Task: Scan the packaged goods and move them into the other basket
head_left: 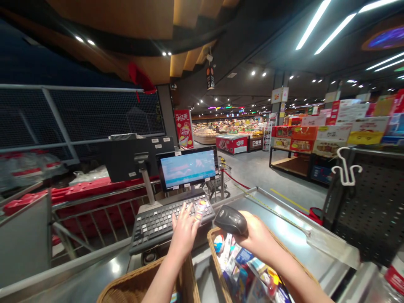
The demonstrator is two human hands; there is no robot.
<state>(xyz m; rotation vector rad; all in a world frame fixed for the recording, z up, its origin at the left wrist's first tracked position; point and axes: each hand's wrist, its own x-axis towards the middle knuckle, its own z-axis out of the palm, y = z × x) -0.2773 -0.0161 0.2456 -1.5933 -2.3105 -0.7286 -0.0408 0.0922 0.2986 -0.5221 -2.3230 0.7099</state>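
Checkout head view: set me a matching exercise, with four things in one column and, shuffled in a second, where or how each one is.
Things:
1 handheld barcode scanner
2 small labelled bottle
3 black keyboard
4 monitor

Places or states:
A under the left hand
B lit with a blue picture
C held by the left hand
D gripped in the right hand

Pairs: 1-D, 2-C, 3-A, 4-B

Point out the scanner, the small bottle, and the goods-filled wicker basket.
Scanner [231,219], head view, on its dark top.
Small bottle [200,209], head view, on its label.
Goods-filled wicker basket [213,244], head view, on its rim.
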